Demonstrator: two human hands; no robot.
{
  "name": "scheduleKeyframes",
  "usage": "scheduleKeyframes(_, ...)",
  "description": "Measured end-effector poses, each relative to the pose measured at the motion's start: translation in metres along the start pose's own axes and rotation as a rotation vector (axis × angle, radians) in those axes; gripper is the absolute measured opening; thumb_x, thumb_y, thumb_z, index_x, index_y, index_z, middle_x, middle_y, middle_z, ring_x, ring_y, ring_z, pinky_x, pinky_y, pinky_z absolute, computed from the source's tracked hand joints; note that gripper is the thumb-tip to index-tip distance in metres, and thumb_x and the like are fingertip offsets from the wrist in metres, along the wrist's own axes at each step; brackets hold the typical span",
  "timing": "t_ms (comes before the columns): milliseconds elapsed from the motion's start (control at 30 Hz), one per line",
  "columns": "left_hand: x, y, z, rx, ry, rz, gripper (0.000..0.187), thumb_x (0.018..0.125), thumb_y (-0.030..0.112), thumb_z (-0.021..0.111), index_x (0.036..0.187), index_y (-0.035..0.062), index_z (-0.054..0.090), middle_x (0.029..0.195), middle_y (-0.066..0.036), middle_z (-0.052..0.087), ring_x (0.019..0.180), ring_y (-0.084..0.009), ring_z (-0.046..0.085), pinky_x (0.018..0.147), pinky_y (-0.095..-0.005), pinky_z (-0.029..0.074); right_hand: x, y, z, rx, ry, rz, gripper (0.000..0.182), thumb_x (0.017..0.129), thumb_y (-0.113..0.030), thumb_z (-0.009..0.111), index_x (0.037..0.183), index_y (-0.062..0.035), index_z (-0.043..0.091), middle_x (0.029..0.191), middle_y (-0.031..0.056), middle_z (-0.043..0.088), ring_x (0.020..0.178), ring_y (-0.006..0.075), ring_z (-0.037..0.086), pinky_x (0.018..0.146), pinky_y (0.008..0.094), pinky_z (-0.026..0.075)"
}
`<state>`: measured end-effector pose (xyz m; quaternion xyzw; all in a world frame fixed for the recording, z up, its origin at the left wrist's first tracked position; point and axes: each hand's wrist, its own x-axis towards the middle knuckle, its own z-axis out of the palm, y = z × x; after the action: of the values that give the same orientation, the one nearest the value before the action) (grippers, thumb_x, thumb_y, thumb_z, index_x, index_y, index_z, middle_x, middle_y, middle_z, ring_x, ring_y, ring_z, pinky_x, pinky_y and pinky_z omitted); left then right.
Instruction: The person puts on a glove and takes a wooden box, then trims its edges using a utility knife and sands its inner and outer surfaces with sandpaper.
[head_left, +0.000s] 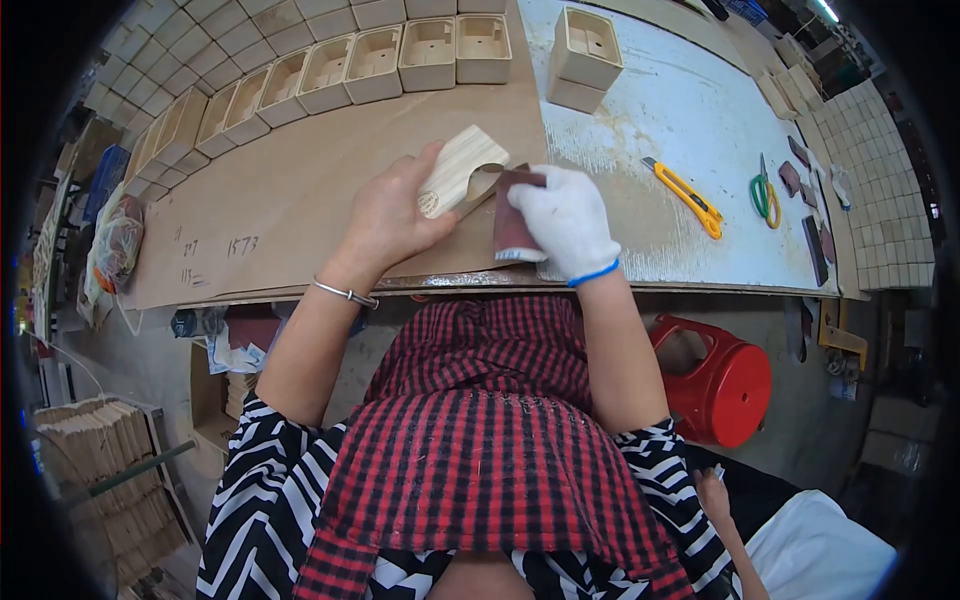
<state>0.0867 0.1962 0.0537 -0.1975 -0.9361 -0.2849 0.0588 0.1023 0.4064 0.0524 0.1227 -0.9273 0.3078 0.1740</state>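
By the table's (640, 105) front edge, the left hand (395, 208) grips a wooden block (460, 168), the right hand (570, 215) a dark red sheet (508, 215), with brown board (270, 190) at nine o'clock and a stool (735, 395) at four.

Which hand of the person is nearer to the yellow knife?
Right. The gloved right hand, holding a brown sheet, is left of the yellow knife; the left hand, gripping the wooden piece, is farther left.

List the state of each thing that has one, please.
Left hand: bare, closed on wooden piece
Right hand: gloved, closed on sandpaper
Wooden piece: held, notched
Sandpaper: held
Yellow cutter: lying down, blade apparently out
Scissors: lying down, seemingly closed
Front-row boxes: open
Two boxes: stacked, top one open
Red stool: unoccupied
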Motion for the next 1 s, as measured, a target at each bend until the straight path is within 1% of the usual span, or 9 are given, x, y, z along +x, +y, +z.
scheduleKeyframes(100, -0.001, -0.002, 0.000, -0.004, 0.021, 0.023, 0.080, 0.068, 0.033, 0.073, 0.139, 0.0066, 0.048, 0.103, -0.020, 0.065, 0.092, -0.0366, 0.065, 0.080, -0.0439, 0.053, 0.011, 0.004, 0.004, -0.035, -0.114, 0.064, 0.016, 0.082, -0.019, 0.063, 0.081, -0.0056, 0.071, 0.083, 0.0156, 0.068, 0.079, 0.0309, 0.067, 0.068, 0.0413, 0.054)
scheduleKeyframes(200, 0.002, -0.001, 0.001, 0.026, 0.028, 0.025, 0.080, 0.069, 0.033, 0.073, 0.139, 0.0063, 0.047, 0.103, -0.020, 0.065, 0.092, -0.0366, 0.065, 0.080, -0.0438, 0.053, 0.016, -0.008, 0.008, -0.306, -0.022, -0.110, 0.015, 0.081, -0.020, 0.063, 0.083, -0.0075, 0.072, 0.078, 0.0138, 0.066, 0.075, 0.0299, 0.067, 0.067, 0.0416, 0.054)
scheduleKeyframes(333, 0.000, -0.005, 0.006, 0.019, 0.047, 0.028, 0.080, 0.069, 0.034, 0.073, 0.139, 0.0057, 0.047, 0.104, -0.020, 0.065, 0.093, -0.0366, 0.065, 0.080, -0.0437, 0.053, 0.019, -0.037, 0.003, -0.435, -0.019, -0.297, 0.012, 0.081, -0.020, 0.063, 0.082, -0.0110, 0.072, 0.077, 0.0122, 0.066, 0.075, 0.0288, 0.067, 0.067, 0.0408, 0.054)
scheduleKeyframes(500, 0.002, 0.000, -0.001, -0.005, 0.005, -0.008, 0.080, 0.069, 0.035, 0.072, 0.139, 0.0049, 0.048, 0.105, -0.021, 0.065, 0.096, -0.0368, 0.065, 0.082, -0.0434, 0.053, 0.001, -0.008, -0.009, -0.115, -0.132, -0.239, 0.010, 0.082, -0.020, 0.063, 0.084, -0.0131, 0.071, 0.075, 0.0093, 0.063, 0.072, 0.0278, 0.065, 0.066, 0.0393, 0.054)
scheduleKeyframes(600, 0.002, -0.004, 0.002, -0.016, 0.005, 0.013, 0.080, 0.070, 0.035, 0.072, 0.139, 0.0045, 0.048, 0.107, -0.021, 0.065, 0.097, -0.0369, 0.065, 0.083, -0.0431, 0.053, -0.002, -0.009, -0.001, -0.144, 0.103, -0.200, 0.014, 0.082, -0.019, 0.063, 0.094, -0.0153, 0.070, 0.079, 0.0083, 0.063, 0.075, 0.0279, 0.066, 0.067, 0.0383, 0.053)
scheduleKeyframes(633, 0.002, -0.006, 0.002, -0.018, 0.013, 0.023, 0.080, 0.070, 0.035, 0.072, 0.139, 0.0043, 0.048, 0.107, -0.021, 0.066, 0.098, -0.0369, 0.065, 0.084, -0.0429, 0.053, -0.002, -0.010, 0.003, -0.140, 0.108, -0.195, 0.014, 0.082, -0.019, 0.063, 0.094, -0.0153, 0.070, 0.079, 0.0083, 0.063, 0.075, 0.0279, 0.066, 0.067, 0.0383, 0.053)
scheduleKeyframes(733, 0.002, -0.004, 0.001, -0.031, 0.019, 0.020, 0.080, 0.069, 0.035, 0.072, 0.139, 0.0038, 0.048, 0.108, -0.021, 0.066, 0.098, -0.0368, 0.065, 0.085, -0.0425, 0.052, 0.001, -0.009, 0.013, -0.214, 0.018, -0.283, 0.019, 0.083, -0.019, 0.063, 0.101, -0.0171, 0.070, 0.084, 0.0076, 0.064, 0.077, 0.0276, 0.066, 0.067, 0.0379, 0.053)
scheduleKeyframes(900, 0.005, -0.010, 0.003, -0.090, 0.010, 0.039, 0.080, 0.069, 0.035, 0.071, 0.139, 0.0026, 0.049, 0.110, -0.022, 0.066, 0.099, -0.0369, 0.065, 0.086, -0.0419, 0.052, -0.003, -0.001, -0.009, -0.157, -0.212, -0.246, 0.015, 0.084, -0.018, 0.063, 0.097, -0.0166, 0.069, 0.085, 0.0068, 0.064, 0.079, 0.0282, 0.066, 0.068, 0.0389, 0.054)
scheduleKeyframes(1000, 0.004, -0.009, 0.001, -0.107, -0.028, 0.000, 0.082, 0.068, 0.035, 0.072, 0.139, 0.0017, 0.049, 0.111, -0.023, 0.066, 0.100, -0.0373, 0.065, 0.086, -0.0423, 0.052, -0.002, -0.009, 0.009, -0.078, 0.051, -0.130, 0.016, 0.085, -0.020, 0.062, 0.099, -0.0157, 0.069, 0.085, 0.0071, 0.064, 0.080, 0.0294, 0.066, 0.071, 0.0399, 0.054)
